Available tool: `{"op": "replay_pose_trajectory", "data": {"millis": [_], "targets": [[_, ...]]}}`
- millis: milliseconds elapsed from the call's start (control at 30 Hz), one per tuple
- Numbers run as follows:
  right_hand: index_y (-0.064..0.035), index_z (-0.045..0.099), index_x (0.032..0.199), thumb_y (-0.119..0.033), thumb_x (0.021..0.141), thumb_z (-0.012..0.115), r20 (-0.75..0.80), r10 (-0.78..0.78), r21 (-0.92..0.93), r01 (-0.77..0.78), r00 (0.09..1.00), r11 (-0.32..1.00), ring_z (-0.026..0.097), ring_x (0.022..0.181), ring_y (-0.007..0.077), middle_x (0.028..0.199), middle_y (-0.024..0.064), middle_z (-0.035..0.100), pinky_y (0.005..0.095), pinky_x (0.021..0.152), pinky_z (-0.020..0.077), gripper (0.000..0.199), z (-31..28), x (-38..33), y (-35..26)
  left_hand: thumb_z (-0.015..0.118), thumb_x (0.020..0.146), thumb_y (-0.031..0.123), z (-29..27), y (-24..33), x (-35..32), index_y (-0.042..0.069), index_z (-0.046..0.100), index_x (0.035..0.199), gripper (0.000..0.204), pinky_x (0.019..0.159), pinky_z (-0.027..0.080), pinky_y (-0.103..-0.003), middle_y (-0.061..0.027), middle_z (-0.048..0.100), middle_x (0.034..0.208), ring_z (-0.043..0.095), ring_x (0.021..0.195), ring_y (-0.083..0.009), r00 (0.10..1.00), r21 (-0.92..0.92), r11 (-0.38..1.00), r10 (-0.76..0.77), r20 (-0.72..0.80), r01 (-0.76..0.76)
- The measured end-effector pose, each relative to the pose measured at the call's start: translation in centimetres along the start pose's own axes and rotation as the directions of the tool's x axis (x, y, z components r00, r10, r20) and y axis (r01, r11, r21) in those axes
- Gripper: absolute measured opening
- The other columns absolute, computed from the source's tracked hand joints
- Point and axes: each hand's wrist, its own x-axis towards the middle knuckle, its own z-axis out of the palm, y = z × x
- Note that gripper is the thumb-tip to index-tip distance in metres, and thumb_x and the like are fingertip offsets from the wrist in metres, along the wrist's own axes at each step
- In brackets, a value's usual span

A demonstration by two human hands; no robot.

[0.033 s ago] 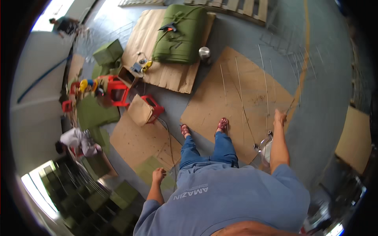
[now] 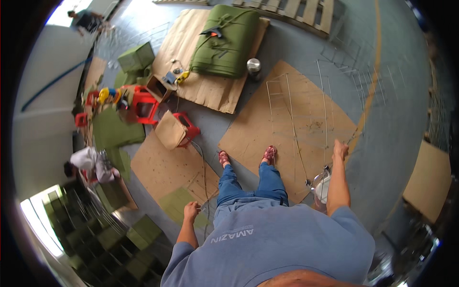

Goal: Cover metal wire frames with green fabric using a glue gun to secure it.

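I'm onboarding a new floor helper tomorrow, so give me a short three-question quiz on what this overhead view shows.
1. True or false: the right hand touches the thin wire frame standing on the cardboard sheet.
2. What lies on the far cardboard near the metal can?
A. a green padded cushion
B. a blue tarp
C. a coil of hose
3. Fill in: the left hand hangs at the person's side, holding ____.

Key: 1 true; 2 A; 3 nothing.
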Motion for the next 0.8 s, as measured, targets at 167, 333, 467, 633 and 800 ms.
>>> {"op": "replay_pose_trajectory", "data": {"millis": [167, 333, 467, 633, 800], "targets": [[-0.0033, 0.060, 0.110, -0.027, 0.069, 0.074, 0.177, -0.283, -0.140, 0.308, 0.943, 0.941, 0.057, 0.113, 0.0366, 0.127, 0.0200, 0.056, 0.0503, 0.095, 0.0454, 0.049, -1.9, -6.2, 2.1, 0.059, 0.094, 0.025, 5.6, -3.7, -2.4, 0.000, 0.068, 0.096, 0.026, 0.060, 0.051, -0.029, -0.0080, 0.070, 0.086, 0.066, 0.071, -0.0162, 0.997, -0.067, 0.995, 0.074, 0.031, -0.072], [-0.0067, 0.055, 0.119, -0.027, 0.065, 0.076, 0.307, -0.548, -0.349, 0.628, 0.778, 0.696, 0.050, 0.113, 0.0365, 0.117, 0.0129, 0.057, 0.0519, 0.099, 0.0405, 0.061, 0.2, -18.3, 4.2, 0.060, 0.096, 0.035, 8.0, -1.3, -2.8, 0.005, 0.061, 0.120, 0.039, 0.071, 0.055, -0.034, -0.0087, 0.067, 0.105, 0.066, 0.089, -0.0199, 0.993, -0.326, 0.942, 0.105, 0.045, -0.084], [-0.0064, 0.055, 0.121, -0.025, 0.064, 0.076, 0.396, -0.673, -0.383, 0.779, 0.624, 0.497, 0.043, 0.120, 0.0385, 0.118, 0.0129, 0.056, 0.0539, 0.102, 0.0375, 0.064, 2.0, -27.8, 6.0, 0.058, 0.098, 0.043, 6.9, 3.1, -4.8, 0.010, 0.028, 0.153, 0.071, 0.084, 0.058, -0.049, -0.0169, 0.044, 0.148, 0.059, 0.119, -0.0379, 0.992, -0.775, 0.632, 0.086, 0.088, 0.013], [-0.0063, 0.053, 0.124, -0.021, 0.065, 0.073, 0.662, -0.747, -0.072, 0.997, 0.061, 0.017, 0.033, 0.127, 0.0414, 0.124, 0.0151, 0.050, 0.0615, 0.104, 0.0307, 0.064, 5.3, -38.7, 7.8, 0.060, 0.097, 0.040, 5.7, -6.3, -4.0, 0.014, 0.017, 0.156, 0.078, 0.089, 0.055, -0.061, -0.0206, 0.031, 0.155, 0.056, 0.118, -0.0495, 0.999, -0.952, 0.305, 0.040, 0.023, 0.010], [-0.0077, 0.045, 0.133, -0.018, 0.071, 0.073, 0.774, -0.554, 0.142, 0.937, -0.307, -0.321, 0.032, 0.131, 0.0473, 0.133, 0.0192, 0.043, 0.0633, 0.102, 0.0318, 0.069, 11.8, -47.3, 8.8, 0.054, 0.099, 0.025, 8.2, -18.1, -4.3, -0.004, 0.033, 0.136, 0.051, 0.087, 0.057, -0.062, -0.0236, 0.041, 0.141, 0.060, 0.111, -0.0482, 0.940, -0.991, -0.125, -0.330, 0.080, 0.040]]}}
